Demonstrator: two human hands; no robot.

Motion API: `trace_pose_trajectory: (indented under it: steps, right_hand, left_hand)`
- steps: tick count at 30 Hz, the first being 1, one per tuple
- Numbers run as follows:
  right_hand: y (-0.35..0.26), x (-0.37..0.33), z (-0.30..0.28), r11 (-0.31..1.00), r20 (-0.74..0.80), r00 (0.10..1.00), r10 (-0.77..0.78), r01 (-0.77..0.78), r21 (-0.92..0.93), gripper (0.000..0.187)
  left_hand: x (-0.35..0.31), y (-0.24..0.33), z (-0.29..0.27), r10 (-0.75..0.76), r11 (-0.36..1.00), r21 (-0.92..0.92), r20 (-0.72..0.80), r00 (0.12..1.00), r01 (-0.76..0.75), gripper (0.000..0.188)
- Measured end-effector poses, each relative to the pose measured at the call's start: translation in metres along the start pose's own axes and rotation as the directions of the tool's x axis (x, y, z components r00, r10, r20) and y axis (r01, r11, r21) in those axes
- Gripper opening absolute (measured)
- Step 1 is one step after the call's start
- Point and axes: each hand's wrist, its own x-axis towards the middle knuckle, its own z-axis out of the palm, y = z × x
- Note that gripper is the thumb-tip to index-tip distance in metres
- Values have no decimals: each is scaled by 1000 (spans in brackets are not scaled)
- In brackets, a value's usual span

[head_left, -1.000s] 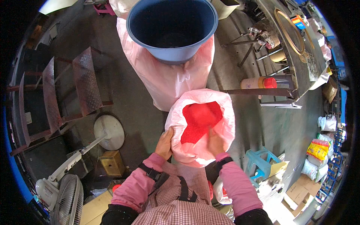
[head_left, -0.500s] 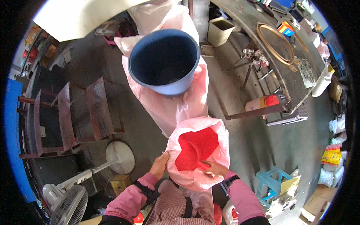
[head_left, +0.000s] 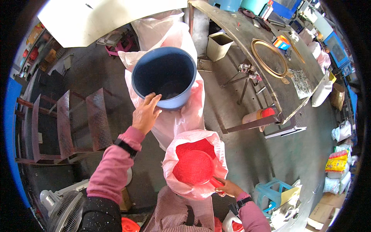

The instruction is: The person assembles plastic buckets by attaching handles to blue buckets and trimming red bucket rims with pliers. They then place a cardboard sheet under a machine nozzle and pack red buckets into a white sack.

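My left hand [head_left: 145, 116] reaches forward to the near rim of a blue bucket [head_left: 181, 99], fingers over the rim and thumb on the outside. Inside, the bucket is dark and its bottom is hard to make out. It rests on a large pale pink sack [head_left: 162, 133]. Close to my body stands a smaller pink sack [head_left: 174, 144] with its mouth rolled open, holding red granules [head_left: 203, 146]. My right hand [head_left: 228, 187] is closed round the handle of a round red scoop [head_left: 194, 168], heaped with the granules and held at the sack's mouth.
A workbench [head_left: 239, 33] with a hoop-shaped frame [head_left: 255, 48] runs along the right. On the left are metal steps [head_left: 65, 127] and a fan [head_left: 65, 212]. A blue plastic stool [head_left: 264, 189] stands at the lower right; a cream bin [head_left: 218, 46] is beyond the sacks.
My left hand has left the small sack's edge and gone forward to the bucket's rim. The scoop, earlier down in the granules, has come up full in my right hand.
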Motion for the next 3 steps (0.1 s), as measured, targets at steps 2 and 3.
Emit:
trace_pose_trajectory:
  steps: [2, 3]
  right_hand:
    - [1, -19, 4, 996, -23, 1000, 12, -10, 84, 78]
    - [0, -30, 6, 997, -34, 999, -5, 8, 77, 79]
  left_hand:
    - [13, -4, -1, -208, 978, 68, 342, 916, 197, 50]
    - [18, -6, -4, -309, 951, 131, 474, 825, 281, 56]
